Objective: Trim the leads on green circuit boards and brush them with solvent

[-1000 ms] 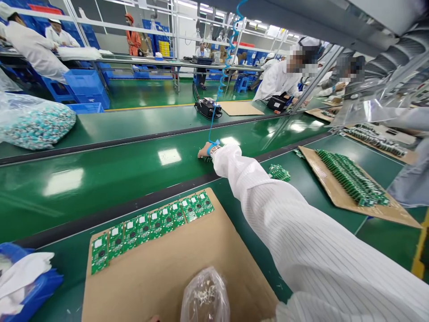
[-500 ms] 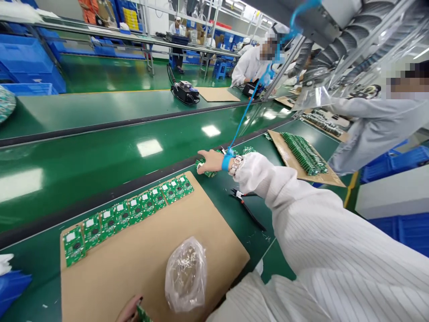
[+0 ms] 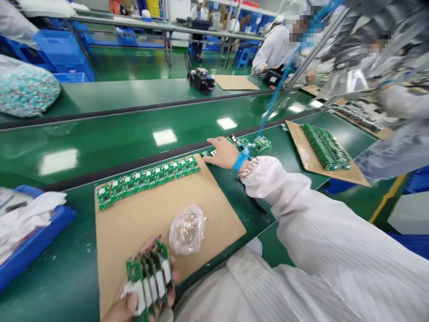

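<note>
My left hand (image 3: 123,307) is wrapped round a row of several upright green circuit boards (image 3: 150,279) with white parts, low over the cardboard sheet (image 3: 130,232). My right hand (image 3: 224,153) stretches past the sheet's far right corner, thumb and forefinger apart. Close to its fingers lie loose boards, partly covered by the hand, and another board cluster (image 3: 263,144) sits beyond the wrist. A blue strap (image 3: 241,159) circles that wrist. Along the sheet's far edge runs a line of flat circuit boards (image 3: 147,181). A clear plastic bag (image 3: 187,230) with small bits rests on the sheet.
Cutters with dark handles (image 3: 258,205) lie mostly hidden behind my right sleeve. Stacked boards fill another cardboard sheet (image 3: 323,150) at right. A blue bin (image 3: 36,241) stands at left. Co-workers in white sit across the line and at right.
My left hand has risen further into view with its boards. My right hand stays extended by the loose boards, while the view has shifted, uncovering more on the left.
</note>
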### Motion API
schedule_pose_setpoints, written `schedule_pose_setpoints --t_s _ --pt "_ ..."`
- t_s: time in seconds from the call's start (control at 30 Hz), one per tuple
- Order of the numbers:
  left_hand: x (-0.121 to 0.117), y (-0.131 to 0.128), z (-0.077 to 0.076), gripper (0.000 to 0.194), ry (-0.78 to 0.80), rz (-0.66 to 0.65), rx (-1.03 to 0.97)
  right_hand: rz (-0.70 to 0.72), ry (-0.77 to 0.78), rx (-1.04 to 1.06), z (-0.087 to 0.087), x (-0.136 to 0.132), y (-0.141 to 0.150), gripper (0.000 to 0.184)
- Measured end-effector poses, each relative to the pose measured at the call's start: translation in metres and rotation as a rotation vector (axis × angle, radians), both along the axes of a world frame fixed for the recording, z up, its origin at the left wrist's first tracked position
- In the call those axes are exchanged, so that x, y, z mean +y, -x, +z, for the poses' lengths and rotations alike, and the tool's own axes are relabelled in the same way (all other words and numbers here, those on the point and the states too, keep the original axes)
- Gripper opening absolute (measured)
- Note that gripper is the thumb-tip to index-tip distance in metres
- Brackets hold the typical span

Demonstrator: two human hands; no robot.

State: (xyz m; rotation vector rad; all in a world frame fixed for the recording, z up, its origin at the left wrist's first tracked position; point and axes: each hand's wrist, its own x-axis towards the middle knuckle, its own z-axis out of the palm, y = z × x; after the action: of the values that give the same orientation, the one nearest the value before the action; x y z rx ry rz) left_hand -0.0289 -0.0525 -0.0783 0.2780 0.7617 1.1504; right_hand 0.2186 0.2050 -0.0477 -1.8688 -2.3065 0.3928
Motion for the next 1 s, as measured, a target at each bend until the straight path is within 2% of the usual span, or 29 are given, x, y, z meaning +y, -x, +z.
schedule_pose_setpoints --t_s 0.1,0.17,0.27,0.37,0.43,0.53,0.7,0.83,0.93,1.0 --pt "0.011 -0.014 0.012 0.078 -0.057 0.026 -0.037 0.274 0.172 0.212 0.015 -0.048 0.015 0.045" --pt "0.018 -0.024 0.021 0.088 -0.093 0.036 -0.020 0.516 0.421 0.570 0.022 -0.082 0.026 0.043" --pt "0.018 -0.034 0.026 0.096 -0.111 0.056 0.036 0.666 0.562 0.804 0.025 -0.120 0.042 0.040" --pt "0.010 -0.037 0.022 0.098 -0.113 0.075 0.097 0.669 0.614 0.851 0.019 -0.136 0.054 0.029" --pt "0.006 -0.037 0.019 0.099 -0.123 0.083 0.130 0.627 0.682 0.900 0.014 -0.140 0.057 0.029" --pt "0.005 -0.038 0.017 0.101 -0.110 0.083 0.165 0.569 0.742 0.999 0.007 -0.142 0.058 0.032" --pt "0.008 -0.037 0.019 0.100 -0.086 0.087 0.144 0.586 0.700 1.180 -0.001 -0.145 0.057 0.039" --pt "0.012 -0.035 0.019 0.096 -0.088 0.076 0.117 0.535 0.720 1.307 -0.007 -0.148 0.056 0.050" --pt "0.015 -0.034 0.016 0.090 -0.088 0.122 0.070 0.470 0.742 1.400 -0.004 -0.150 0.053 0.053" --pt "0.016 -0.033 0.013 0.086 -0.091 0.150 0.027 0.420 0.807 1.488 0.004 -0.147 0.047 0.053"
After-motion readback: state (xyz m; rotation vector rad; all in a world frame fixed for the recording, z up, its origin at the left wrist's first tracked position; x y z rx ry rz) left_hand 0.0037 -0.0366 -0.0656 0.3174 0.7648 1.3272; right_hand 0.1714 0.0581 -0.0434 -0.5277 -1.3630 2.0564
